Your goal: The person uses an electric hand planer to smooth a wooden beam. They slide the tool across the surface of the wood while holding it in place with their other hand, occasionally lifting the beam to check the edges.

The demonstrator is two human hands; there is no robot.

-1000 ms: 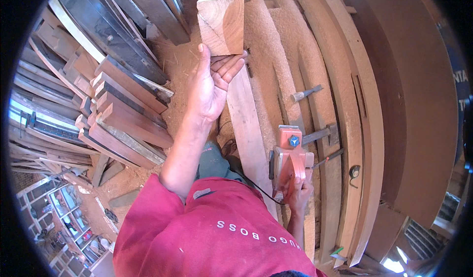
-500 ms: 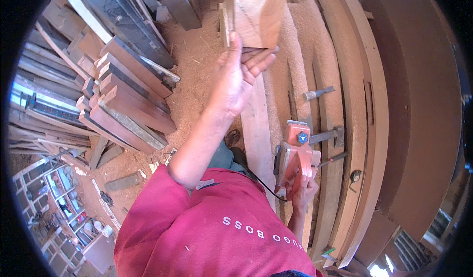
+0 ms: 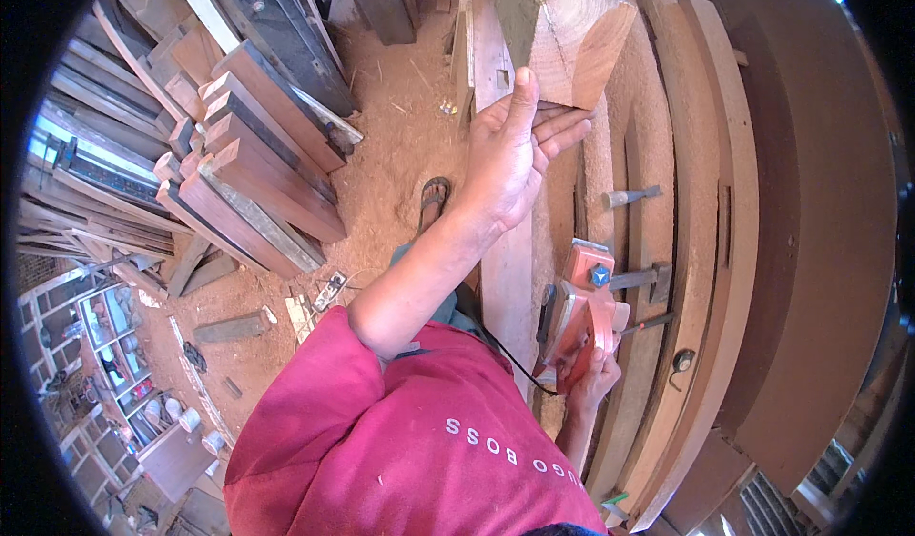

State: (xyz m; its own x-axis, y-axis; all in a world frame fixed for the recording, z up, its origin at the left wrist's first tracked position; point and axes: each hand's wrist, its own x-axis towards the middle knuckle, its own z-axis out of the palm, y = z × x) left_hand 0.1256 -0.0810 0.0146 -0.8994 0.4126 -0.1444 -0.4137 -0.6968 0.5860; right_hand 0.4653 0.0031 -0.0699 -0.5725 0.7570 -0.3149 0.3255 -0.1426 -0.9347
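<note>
My left hand [image 3: 505, 160] cups the lower end of a thick square timber [image 3: 572, 40] at the top centre, thumb along its left side and fingers underneath. My right hand [image 3: 596, 379] grips the orange electric planer [image 3: 591, 298] at the lower right, which sits over sawdust-covered boards with its black cord trailing left. A chisel [image 3: 624, 197] lies above the planer, and a hammer [image 3: 658, 280] lies beside it, its handle partly hidden by the planer. A small tape measure [image 3: 682, 362] lies on a board further right.
Upright timber pieces [image 3: 267, 155] are stacked at the left. My sandalled foot [image 3: 432, 198] stands on the sawdust-strewn floor [image 3: 381, 136] near a power strip [image 3: 329, 291]. A cluttered rack [image 3: 124, 336] is at lower left. A large brown panel [image 3: 820, 231] runs along the right.
My left hand and the timber have moved rightward in the picture, and more of the timber's side shows. The planer and my right hand appear slightly further right. My foot has come into clearer view.
</note>
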